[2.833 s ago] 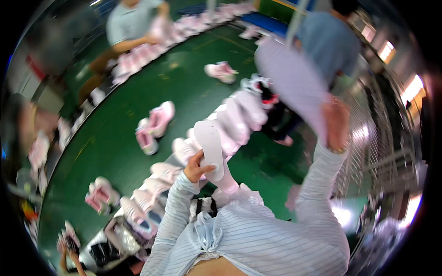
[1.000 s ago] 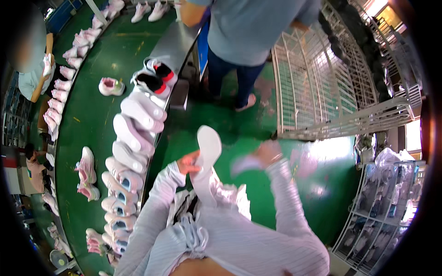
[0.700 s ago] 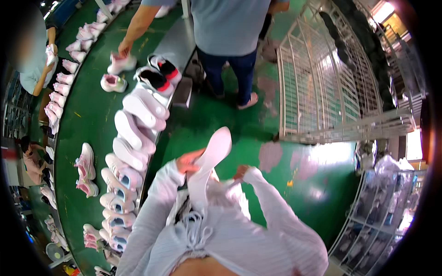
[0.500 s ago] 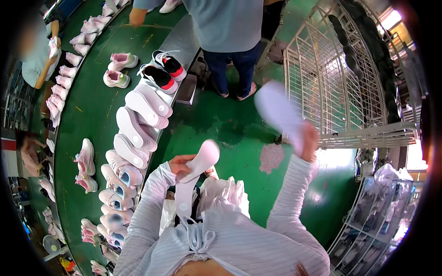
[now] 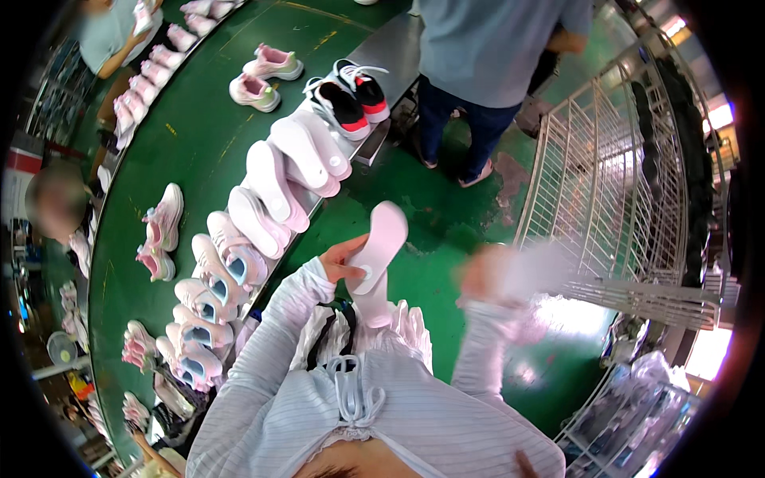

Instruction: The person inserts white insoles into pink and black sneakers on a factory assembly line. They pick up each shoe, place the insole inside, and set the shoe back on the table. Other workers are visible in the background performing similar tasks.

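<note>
In the head view, the left hand (image 5: 344, 259) is gripping a pale pink shoe with a white sole (image 5: 377, 256), holding it just right of the green desk (image 5: 199, 135). The right hand (image 5: 488, 275), blurred, is clutching a white sheet-like piece (image 5: 542, 269), now lower than half a second ago and nearer the shoe.

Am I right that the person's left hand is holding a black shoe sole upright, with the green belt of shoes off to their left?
Not quite: the shoe sole in the left hand is pale pink-white, not black, as the head view shows. The green belt of shoes does lie to the left.
</note>
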Tool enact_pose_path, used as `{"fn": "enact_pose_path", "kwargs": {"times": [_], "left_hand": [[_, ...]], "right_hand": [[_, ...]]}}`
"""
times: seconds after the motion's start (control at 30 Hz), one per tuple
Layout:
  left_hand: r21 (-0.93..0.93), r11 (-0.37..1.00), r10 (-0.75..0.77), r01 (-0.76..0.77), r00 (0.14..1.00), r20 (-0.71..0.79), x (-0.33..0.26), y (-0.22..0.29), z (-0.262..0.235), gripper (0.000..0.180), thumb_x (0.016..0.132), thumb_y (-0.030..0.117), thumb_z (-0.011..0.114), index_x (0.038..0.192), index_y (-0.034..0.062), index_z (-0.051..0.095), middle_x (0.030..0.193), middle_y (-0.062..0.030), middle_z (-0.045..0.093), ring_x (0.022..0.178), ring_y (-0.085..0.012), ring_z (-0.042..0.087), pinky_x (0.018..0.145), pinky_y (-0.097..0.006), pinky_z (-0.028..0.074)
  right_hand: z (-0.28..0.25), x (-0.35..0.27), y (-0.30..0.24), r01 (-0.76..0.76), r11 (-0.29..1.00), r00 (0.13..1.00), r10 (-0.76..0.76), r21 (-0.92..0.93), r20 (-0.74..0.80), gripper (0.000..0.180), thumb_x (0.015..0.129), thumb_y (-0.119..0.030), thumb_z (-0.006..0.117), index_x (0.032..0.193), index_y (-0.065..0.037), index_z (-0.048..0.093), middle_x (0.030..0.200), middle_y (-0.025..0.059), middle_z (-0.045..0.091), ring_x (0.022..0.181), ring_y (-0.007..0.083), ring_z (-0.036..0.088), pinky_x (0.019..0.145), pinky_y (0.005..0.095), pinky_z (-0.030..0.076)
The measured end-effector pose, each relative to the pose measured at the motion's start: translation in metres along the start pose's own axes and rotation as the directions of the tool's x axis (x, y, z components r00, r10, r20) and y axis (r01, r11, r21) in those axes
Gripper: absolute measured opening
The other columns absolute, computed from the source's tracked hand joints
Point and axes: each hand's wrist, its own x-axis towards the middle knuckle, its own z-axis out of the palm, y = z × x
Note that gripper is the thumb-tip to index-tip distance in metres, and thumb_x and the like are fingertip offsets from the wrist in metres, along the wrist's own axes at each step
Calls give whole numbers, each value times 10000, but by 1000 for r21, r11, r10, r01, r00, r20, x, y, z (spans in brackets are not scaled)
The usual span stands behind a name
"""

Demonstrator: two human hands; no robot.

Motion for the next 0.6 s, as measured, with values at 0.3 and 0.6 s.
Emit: {"fn": "enact_pose_path", "kwargs": {"times": [0.3, 0.6], "left_hand": [[-82, 988, 116, -133, 975, -191, -68, 17, -14, 687, 651, 11, 571, 1242, 1, 221, 1156, -55, 407, 1046, -132, 387, 890, -263, 281], [-49, 986, 148, -159, 972, -181, -81, 28, -3, 658, 666, 6, 549, 1241, 11, 230, 1149, -47, 409, 1034, -133, 393, 889, -265, 286]], "right_hand": [[9, 101, 53, -430, -760, -208, -442, 488, -872, 247, 698, -198, 582, 863, -16, 555, 795, 103, 565, 715, 150, 524, 611, 250, 401], [-48, -61, 26, 302, -938, -229, 100, -169, -968, 201, 671, -235, 554, 722, -47, 602, 724, 119, 594, 597, 181, 539, 572, 319, 449]]}}
